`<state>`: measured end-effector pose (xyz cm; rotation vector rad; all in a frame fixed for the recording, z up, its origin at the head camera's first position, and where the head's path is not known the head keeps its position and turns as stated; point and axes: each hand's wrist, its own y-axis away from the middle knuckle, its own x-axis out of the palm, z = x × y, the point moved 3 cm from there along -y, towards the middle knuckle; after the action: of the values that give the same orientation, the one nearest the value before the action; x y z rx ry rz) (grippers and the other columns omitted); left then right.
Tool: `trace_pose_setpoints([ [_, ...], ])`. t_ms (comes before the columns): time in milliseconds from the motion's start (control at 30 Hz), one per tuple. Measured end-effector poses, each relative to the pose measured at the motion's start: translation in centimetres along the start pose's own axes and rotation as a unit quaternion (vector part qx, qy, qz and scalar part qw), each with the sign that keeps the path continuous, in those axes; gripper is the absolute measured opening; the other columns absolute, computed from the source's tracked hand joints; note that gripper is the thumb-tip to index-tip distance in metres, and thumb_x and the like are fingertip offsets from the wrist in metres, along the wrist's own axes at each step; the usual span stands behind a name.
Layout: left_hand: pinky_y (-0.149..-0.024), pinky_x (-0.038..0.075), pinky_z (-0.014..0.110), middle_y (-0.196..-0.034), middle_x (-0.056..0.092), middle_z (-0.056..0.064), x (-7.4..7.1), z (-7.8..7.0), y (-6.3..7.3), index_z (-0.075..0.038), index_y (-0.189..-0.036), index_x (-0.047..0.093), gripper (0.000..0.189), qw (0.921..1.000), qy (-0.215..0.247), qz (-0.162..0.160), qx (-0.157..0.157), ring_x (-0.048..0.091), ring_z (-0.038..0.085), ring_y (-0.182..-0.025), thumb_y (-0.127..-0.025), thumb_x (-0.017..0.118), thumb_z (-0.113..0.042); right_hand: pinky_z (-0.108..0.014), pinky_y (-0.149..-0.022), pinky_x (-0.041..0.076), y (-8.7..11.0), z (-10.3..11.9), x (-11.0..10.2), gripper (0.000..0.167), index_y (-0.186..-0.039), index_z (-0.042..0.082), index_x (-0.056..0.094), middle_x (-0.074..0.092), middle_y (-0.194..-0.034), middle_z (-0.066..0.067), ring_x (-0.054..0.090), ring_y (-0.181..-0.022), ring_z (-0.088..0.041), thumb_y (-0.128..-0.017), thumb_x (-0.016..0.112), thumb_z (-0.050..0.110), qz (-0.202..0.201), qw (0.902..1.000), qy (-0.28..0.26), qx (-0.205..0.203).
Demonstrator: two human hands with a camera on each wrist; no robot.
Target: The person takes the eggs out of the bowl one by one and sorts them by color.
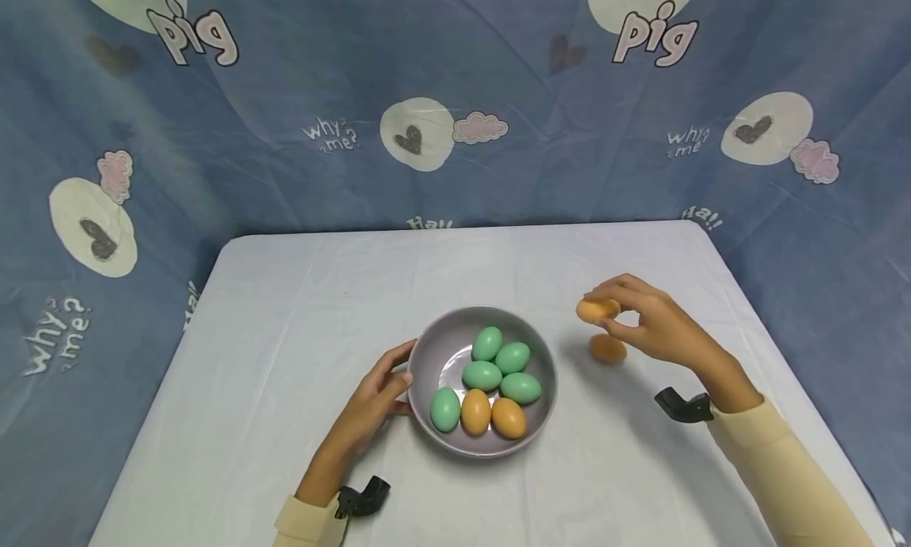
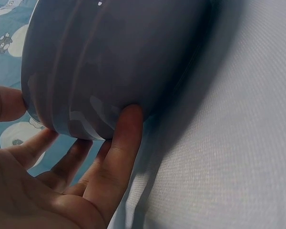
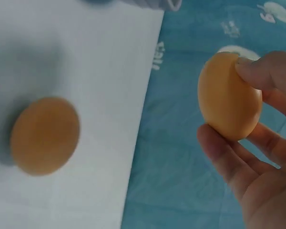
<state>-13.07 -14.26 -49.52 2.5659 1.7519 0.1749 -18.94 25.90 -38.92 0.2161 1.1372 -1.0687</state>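
Note:
A round grey bowl (image 1: 481, 450) stands on the table with several green eggs (image 1: 481, 375) and two orange eggs (image 1: 475, 412) inside. At its left side my left hand (image 1: 380, 389) holds the bowl, thumb by the rim and fingers against the outer wall, as the left wrist view shows. To the right of the bowl, my right hand (image 1: 655, 318) pinches an orange egg (image 3: 229, 97) between thumb and fingertips, above the table. Below that hand another orange egg (image 1: 608, 348) lies on the cloth.
A white cloth (image 1: 320, 294) covers the table. Behind it and along both sides hangs a blue printed curtain (image 1: 285, 175). Black wrist mounts (image 1: 363, 497) stick out at both sleeves.

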Motion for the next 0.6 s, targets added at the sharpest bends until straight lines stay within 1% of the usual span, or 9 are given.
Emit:
trace_pose_setpoints([
  [100, -0.077, 0.062, 0.039, -0.161, 0.03, 0.016, -0.1, 0.1, 0.0, -0.012, -0.155, 0.033, 0.053, 1.0, 0.002, 0.0, 0.003, 0.061, 0.013, -0.114, -0.104, 0.05, -0.016, -0.015, -0.08, 0.049, 0.6, -0.7, 0.0, 0.043, -0.116, 0.008, 0.071, 0.066, -0.114, -0.004, 0.06, -0.102, -0.012, -0.077, 0.08, -0.006, -0.012, 0.9998, 0.001, 0.014],
  [200, -0.077, 0.062, 0.039, -0.161, 0.029, 0.016, -0.1, 0.2, 0.0, -0.012, -0.155, 0.033, 0.053, 1.0, 0.004, 0.003, 0.003, 0.061, 0.015, -0.114, -0.104, 0.05, -0.016, -0.016, -0.078, 0.053, 1.2, -1.4, 0.2, 0.042, -0.117, 0.007, 0.07, 0.065, -0.113, -0.005, 0.059, -0.1, -0.011, -0.078, 0.079, -0.006, -0.017, 0.9991, 0.001, 0.038],
  [267, -0.077, 0.062, 0.04, -0.161, 0.029, 0.017, -0.1, 0.2, 0.0, -0.011, -0.155, 0.033, 0.053, 1.0, 0.006, 0.005, 0.003, 0.061, 0.017, -0.112, -0.105, 0.05, -0.016, -0.018, -0.08, 0.055, 1.6, -1.9, 0.4, 0.041, -0.117, 0.007, 0.07, 0.065, -0.112, -0.006, 0.06, -0.1, -0.012, -0.08, 0.078, -0.006, -0.016, 0.9984, -0.002, 0.055],
  [433, -0.077, 0.062, 0.04, -0.16, 0.03, 0.017, -0.1, 0.2, 0.0, -0.011, -0.155, 0.033, 0.053, 0.9999, 0.008, 0.006, 0.004, 0.061, 0.019, -0.112, -0.105, 0.05, -0.016, -0.019, -0.081, 0.056, 2.3, -3.0, 1.0, 0.037, -0.118, 0.006, 0.069, 0.065, -0.111, -0.007, 0.059, -0.099, -0.014, -0.083, 0.077, -0.003, -0.011, 0.9957, -0.008, 0.092],
  [500, -0.077, 0.062, 0.04, -0.16, 0.03, 0.017, -0.1, 0.2, 0.0, -0.012, -0.155, 0.033, 0.053, 1.0, 0.007, 0.005, 0.003, 0.061, 0.019, -0.112, -0.105, 0.05, -0.016, -0.023, -0.082, 0.057, 2.5, -3.5, 1.2, 0.037, -0.119, 0.005, 0.069, 0.065, -0.11, -0.008, 0.058, -0.098, -0.014, -0.084, 0.076, -0.003, -0.008, 0.9943, -0.008, 0.107],
  [600, -0.077, 0.062, 0.04, -0.16, 0.03, 0.017, -0.2, 0.2, 0.0, -0.012, -0.155, 0.033, 0.053, 1.0, 0.006, 0.004, 0.001, 0.06, 0.02, -0.112, -0.105, 0.05, -0.015, -0.032, -0.082, 0.06, 3.0, -4.4, 1.6, 0.036, -0.12, 0.004, 0.068, 0.064, -0.11, -0.01, 0.057, -0.097, -0.014, -0.085, 0.074, -0.003, -0.003, 0.9916, -0.005, 0.129],
])
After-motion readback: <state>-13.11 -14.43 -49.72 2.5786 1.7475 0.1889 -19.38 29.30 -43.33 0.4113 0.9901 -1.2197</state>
